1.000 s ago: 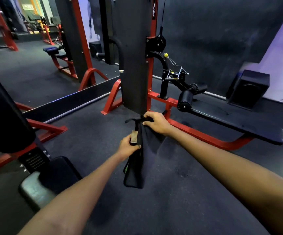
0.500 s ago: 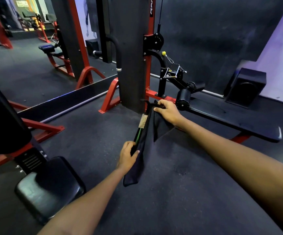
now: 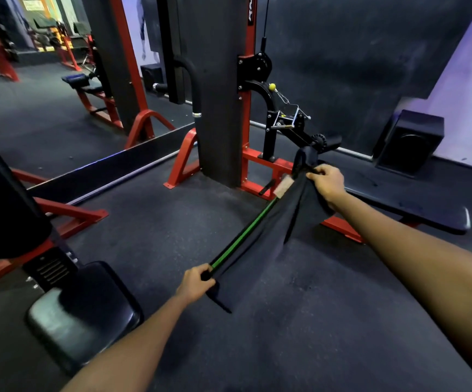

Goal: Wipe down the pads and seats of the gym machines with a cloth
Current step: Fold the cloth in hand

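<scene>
Cloth (image 3: 260, 241), dark with a green-striped edge and a pale tag near its top, is stretched taut on a slant between both hands above the floor (image 3: 299, 335). Left hand (image 3: 195, 284) is curled round its lower corner, arm reaching forward; right hand (image 3: 326, 182) pinches the upper corner further out, just over the near end of the long black bench pad (image 3: 415, 205). Half a second ago the hands were closer together and the right one sat left of the roller pad (image 3: 307, 157); now it is beside that roller and the cloth is pulled out longer. A square black seat (image 3: 87, 312) lies low at left, and the red-framed weight tower (image 3: 220, 89) stands behind the cloth.
</scene>
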